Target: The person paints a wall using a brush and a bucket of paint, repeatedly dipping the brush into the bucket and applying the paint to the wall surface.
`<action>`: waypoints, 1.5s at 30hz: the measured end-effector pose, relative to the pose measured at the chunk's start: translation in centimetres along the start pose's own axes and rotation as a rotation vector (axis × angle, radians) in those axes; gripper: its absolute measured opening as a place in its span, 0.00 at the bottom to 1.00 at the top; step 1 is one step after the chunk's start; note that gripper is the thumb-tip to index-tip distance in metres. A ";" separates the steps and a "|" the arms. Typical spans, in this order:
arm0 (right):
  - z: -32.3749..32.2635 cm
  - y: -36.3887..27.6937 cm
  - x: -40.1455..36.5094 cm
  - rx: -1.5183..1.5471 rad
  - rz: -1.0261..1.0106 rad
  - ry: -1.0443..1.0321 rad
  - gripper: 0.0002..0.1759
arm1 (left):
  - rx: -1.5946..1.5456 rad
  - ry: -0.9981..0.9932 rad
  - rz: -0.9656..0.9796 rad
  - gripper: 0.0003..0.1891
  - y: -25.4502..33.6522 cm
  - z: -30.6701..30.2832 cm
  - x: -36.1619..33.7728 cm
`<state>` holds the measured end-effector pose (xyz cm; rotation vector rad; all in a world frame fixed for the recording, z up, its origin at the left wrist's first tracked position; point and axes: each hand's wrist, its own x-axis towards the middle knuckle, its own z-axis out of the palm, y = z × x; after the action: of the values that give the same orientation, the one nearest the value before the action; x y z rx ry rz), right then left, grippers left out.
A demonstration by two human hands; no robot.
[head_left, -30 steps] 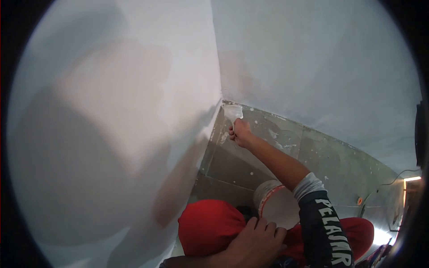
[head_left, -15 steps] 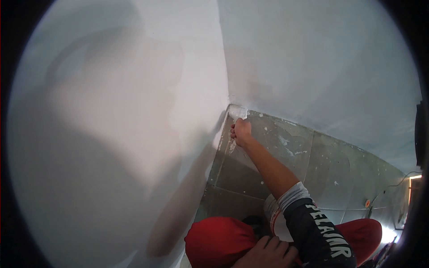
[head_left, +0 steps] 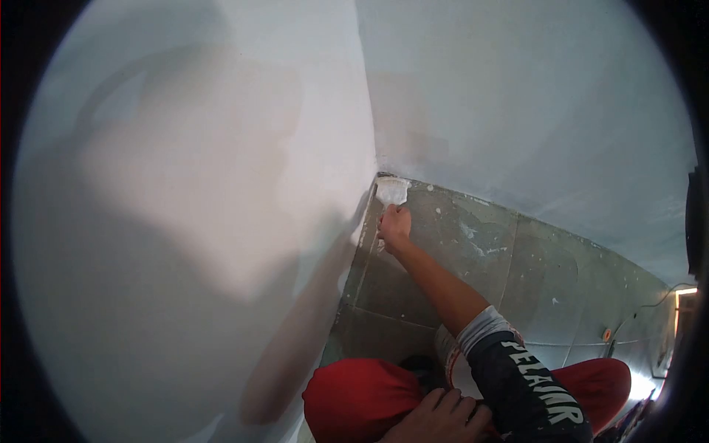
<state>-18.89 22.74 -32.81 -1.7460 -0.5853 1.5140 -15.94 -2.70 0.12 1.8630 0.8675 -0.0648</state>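
Observation:
My right hand (head_left: 395,223) is closed round the handle of a putty knife (head_left: 393,192), whose broad blade is coated white. The blade lies low over the floor in the corner, close to the base of the walls. At the bottom, my left hand (head_left: 441,417) rests beside my red-clad left knee (head_left: 358,399), fingers slightly apart and nothing visible in it. A white bucket (head_left: 459,375) stands partly hidden behind my right sleeve.
A white wall (head_left: 199,184) on the left meets a grey-white wall (head_left: 532,103) on the right. Grey floor tiles (head_left: 473,244) carry white spots and smears. A cable (head_left: 653,304) and a small orange ring (head_left: 607,335) are at the far right.
My right hand has drawn back a little from the corner with the putty knife, and more of the coated blade shows. My left hand has hardly moved.

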 end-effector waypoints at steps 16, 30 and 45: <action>2.4 0.4 -1.8 0.153 -0.445 0.005 0.10 | 0.145 -0.019 0.058 0.20 1.2 0.1 -0.7; 0.9 -13.3 -10.0 0.246 -0.257 -0.168 0.07 | 0.070 0.018 0.070 0.21 1.9 0.8 -1.2; 3.9 -7.0 -1.7 -0.017 -0.909 0.181 0.10 | 0.092 -0.049 0.019 0.22 2.9 0.7 -1.7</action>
<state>-22.16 26.73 -26.42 -1.3035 -1.0996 0.7047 -15.28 -4.76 2.74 1.9470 0.8251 -0.1404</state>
